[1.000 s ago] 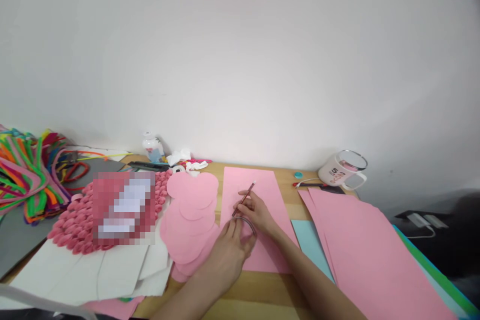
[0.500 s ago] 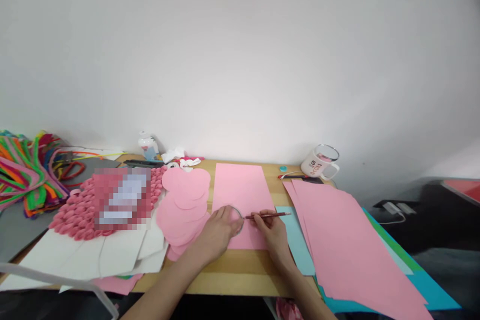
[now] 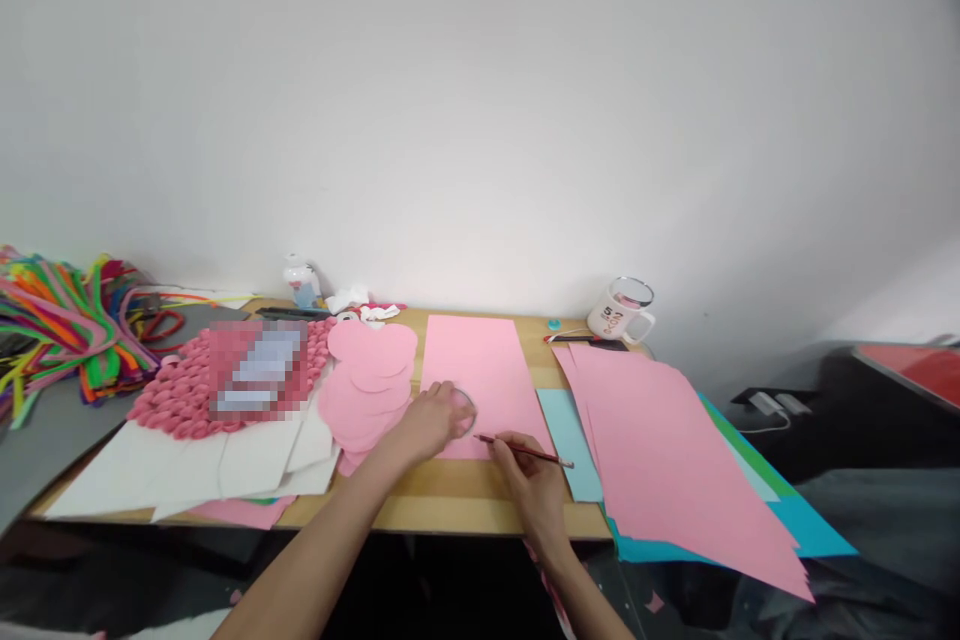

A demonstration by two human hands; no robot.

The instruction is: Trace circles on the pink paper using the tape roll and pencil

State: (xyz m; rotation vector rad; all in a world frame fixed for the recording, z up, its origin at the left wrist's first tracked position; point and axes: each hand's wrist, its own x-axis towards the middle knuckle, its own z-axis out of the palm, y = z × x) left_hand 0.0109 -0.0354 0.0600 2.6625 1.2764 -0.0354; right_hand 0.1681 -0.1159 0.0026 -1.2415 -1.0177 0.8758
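White wall behind; wooden table [image 3: 450,505] below, contents listed from the left.

- Pipe cleaners [image 3: 67,330]: a multicoloured heap at the far left edge, on a grey sheet.
- Rolled pink paper piece [image 3: 169,405]: lay on white sheets [image 3: 195,465], partly blurred over.
- Small bottle [image 3: 300,280]: stood at the back against the wall.
- Pink paper circles [image 3: 371,380]: an overlapping pile just left of the centre sheet.
- Left hand [image 3: 427,425]: fingers bent down over a round ring [image 3: 465,412], pinning it flat against the near left corner of the pink sheet [image 3: 484,360].
- Pink sheet: lay lengthwise at table centre, running from the back edge toward the person.
- Right hand [image 3: 529,482]: fingers pinched closed around a pencil [image 3: 525,451], near the table's front edge. The pencil lay almost level, its tip pointing left, close to the ring at the sheet's near edge; whether the tip touched paper could not be told.
- Light blue sheet [image 3: 566,425]: just right of the pink sheet.
- Mug [image 3: 619,312]: white, at the back.
- Stacked pink sheets [image 3: 660,430]: fanned over teal paper [image 3: 814,535], overhanging the right end.
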